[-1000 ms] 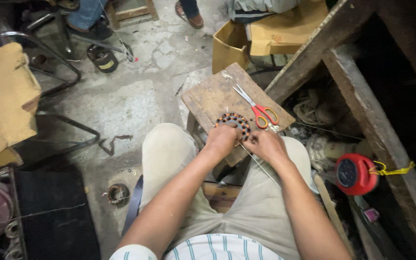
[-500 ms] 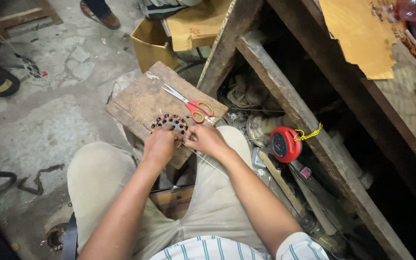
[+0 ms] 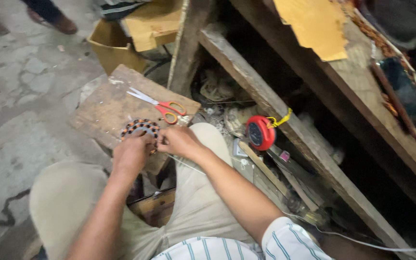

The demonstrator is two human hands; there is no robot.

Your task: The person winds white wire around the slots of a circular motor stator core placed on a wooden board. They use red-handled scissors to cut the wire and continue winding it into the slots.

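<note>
— Spotting pkgs? Tan cardboard box past the wooden board, yellow sheet on shelf.
— Hands?
— Left hand, right hand pinching ring-shaped coil on board, w/ orange scissors near, red tape reel rt.

I see a rough worn wooden board, scissors with shiny metal blades and glossy orange plastic handles, copper-wound metal stator ring, matt cardboard box.
</note>
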